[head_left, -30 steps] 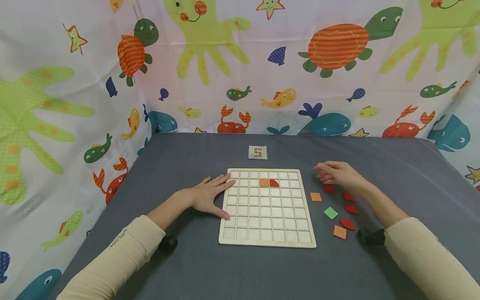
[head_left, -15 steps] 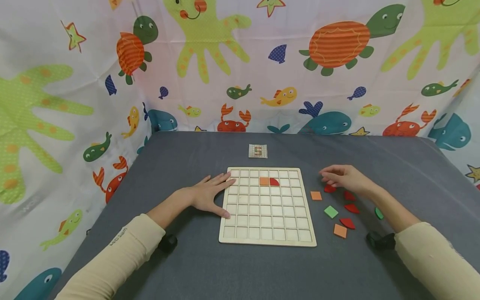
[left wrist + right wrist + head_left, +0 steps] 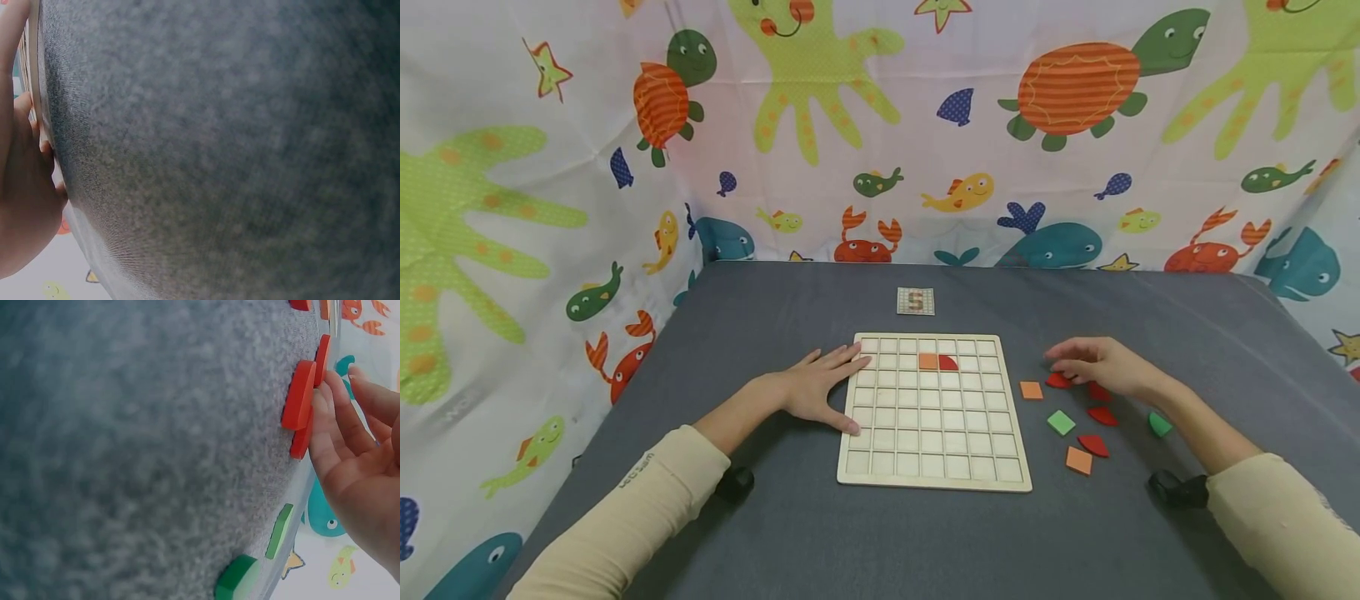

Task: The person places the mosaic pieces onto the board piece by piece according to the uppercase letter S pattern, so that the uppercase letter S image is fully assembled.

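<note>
My left hand (image 3: 816, 390) lies spread on the left edge of a pale wooden grid board (image 3: 934, 486), thumb and fingertips on its rim. An orange square tile (image 3: 928, 361) and a red quarter-round tile (image 3: 948, 363) sit side by side in the board's second row from the back. Right of the board, my right hand (image 3: 1101, 364) hovers low with loosely bent fingers right at a red tile (image 3: 1058, 382). In the right wrist view its fingers (image 3: 324, 434) reach down beside red tiles (image 3: 299, 397), with the thumb apart from them.
Loose tiles lie around my right hand: an orange square (image 3: 1032, 390), a green square (image 3: 1062, 422), another orange square (image 3: 1078, 461), several red pieces (image 3: 1093, 446) and a rounded green one (image 3: 1159, 424). A small pattern card (image 3: 915, 301) lies behind the board on the grey cloth (image 3: 790, 533).
My right hand has shifted right and slightly nearer, coming down over the red tiles, and its forearm has uncovered the rounded green tile. My left hand stays on the board.
</note>
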Demonstrator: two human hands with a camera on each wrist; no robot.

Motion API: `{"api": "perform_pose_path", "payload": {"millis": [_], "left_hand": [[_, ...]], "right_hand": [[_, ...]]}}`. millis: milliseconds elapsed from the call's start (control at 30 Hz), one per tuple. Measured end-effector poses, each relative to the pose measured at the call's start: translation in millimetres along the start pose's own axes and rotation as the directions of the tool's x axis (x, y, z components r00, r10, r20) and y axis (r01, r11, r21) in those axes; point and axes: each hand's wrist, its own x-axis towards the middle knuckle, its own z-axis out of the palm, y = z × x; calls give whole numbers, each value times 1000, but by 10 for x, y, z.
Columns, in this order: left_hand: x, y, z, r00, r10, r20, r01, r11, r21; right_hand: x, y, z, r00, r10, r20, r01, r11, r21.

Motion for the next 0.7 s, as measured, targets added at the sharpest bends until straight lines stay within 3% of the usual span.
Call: {"api": "perform_pose_path", "payload": {"millis": [233, 467, 700], "left_hand": [[-12, -4, -4, 1000, -6, 2, 6, 1000, -7], [-3, -6, 2, 1000, -1, -2, 1, 1000, 1], [-6, -12, 3, 1000, 0, -3, 0, 1000, -12]], "right_hand": [[-14, 7, 14, 1000, 3, -9, -3, 1000, -29], [-16, 7, 29, 999, -45, 14, 45, 999, -12], [-28, 4, 36, 996, -87, 28, 89, 994, -65]]}}
